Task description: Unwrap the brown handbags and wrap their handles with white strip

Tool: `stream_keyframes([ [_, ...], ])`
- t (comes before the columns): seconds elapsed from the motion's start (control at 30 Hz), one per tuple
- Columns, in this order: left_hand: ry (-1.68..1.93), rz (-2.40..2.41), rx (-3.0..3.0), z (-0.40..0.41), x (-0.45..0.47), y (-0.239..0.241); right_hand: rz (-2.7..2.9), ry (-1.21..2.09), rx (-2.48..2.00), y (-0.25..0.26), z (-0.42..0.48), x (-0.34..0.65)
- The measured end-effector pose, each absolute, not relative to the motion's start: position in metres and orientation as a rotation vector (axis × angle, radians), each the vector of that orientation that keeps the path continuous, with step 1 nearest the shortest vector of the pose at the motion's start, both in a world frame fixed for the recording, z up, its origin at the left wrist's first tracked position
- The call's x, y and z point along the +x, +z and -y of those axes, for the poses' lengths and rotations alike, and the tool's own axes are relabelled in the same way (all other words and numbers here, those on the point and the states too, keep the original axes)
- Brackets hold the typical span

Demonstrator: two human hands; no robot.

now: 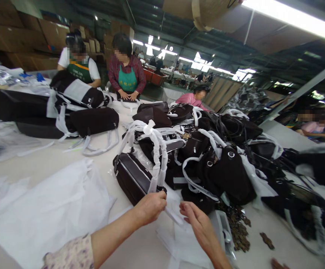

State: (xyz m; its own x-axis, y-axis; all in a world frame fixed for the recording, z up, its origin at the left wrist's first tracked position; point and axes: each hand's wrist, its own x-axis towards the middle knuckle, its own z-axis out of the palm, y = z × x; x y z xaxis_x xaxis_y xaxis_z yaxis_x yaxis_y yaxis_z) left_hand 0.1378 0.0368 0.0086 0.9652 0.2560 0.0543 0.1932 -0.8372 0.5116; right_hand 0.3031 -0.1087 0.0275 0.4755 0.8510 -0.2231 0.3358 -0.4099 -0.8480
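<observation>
A black handbag (132, 175) lies tilted on the table in front of me, its two handles (158, 157) wrapped in white material and standing up in loops. My left hand (152, 204) is closed on the bag's near end, by the base of the handles. Just to the right, my right hand (194, 218) has its fingers loosely bent and apart, with nothing visible in them. A white strip (175, 215) extends between the two hands. Below it lie thin white sheets (176, 239). What the left fingertips press on is partly hidden.
Black bags with wrapped handles (226, 172) heap up ahead and right; more bags (95, 121) lie left. White sheets (52, 201) cover the left foreground. A clear-sided tray (224, 231) and bronze-coloured metal pieces (238, 228) sit near my right hand. Co-workers (127, 74) stand across the table.
</observation>
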Motion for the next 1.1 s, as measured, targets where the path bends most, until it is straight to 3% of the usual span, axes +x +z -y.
stream_keyframes([
  [0.13, 0.185, -0.309, 2.607, -0.036, 0.138, 0.012, 0.893, 0.979, -1.902, 0.021, 0.138, 0.310],
  [0.37, 0.244, -0.277, 2.672, -0.032, 0.133, 0.006, 1.074, 0.746, -1.944, 0.019, 0.127, 0.279],
  [0.6, 0.253, -0.313, 2.665, -0.028, 0.131, 0.001, 0.970, 1.489, -1.880, 0.024, 0.083, 0.280],
  [0.73, 0.445, -0.374, 2.507, -0.017, 0.113, 0.013, 0.897, 1.598, -1.758, 0.022, 0.082, 0.268],
  [0.83, 0.603, -0.602, 2.170, 0.006, 0.092, 0.018, 0.794, 1.636, -1.668, 0.022, 0.092, 0.261],
  [0.97, 0.333, -0.813, 1.263, 0.041, 0.087, -0.001, 0.533, 1.768, -1.479, 0.020, 0.103, 0.252],
  [1.1, 0.336, -0.811, 0.397, 0.052, 0.104, -0.024, 0.504, 1.745, -1.479, 0.013, 0.108, 0.244],
])
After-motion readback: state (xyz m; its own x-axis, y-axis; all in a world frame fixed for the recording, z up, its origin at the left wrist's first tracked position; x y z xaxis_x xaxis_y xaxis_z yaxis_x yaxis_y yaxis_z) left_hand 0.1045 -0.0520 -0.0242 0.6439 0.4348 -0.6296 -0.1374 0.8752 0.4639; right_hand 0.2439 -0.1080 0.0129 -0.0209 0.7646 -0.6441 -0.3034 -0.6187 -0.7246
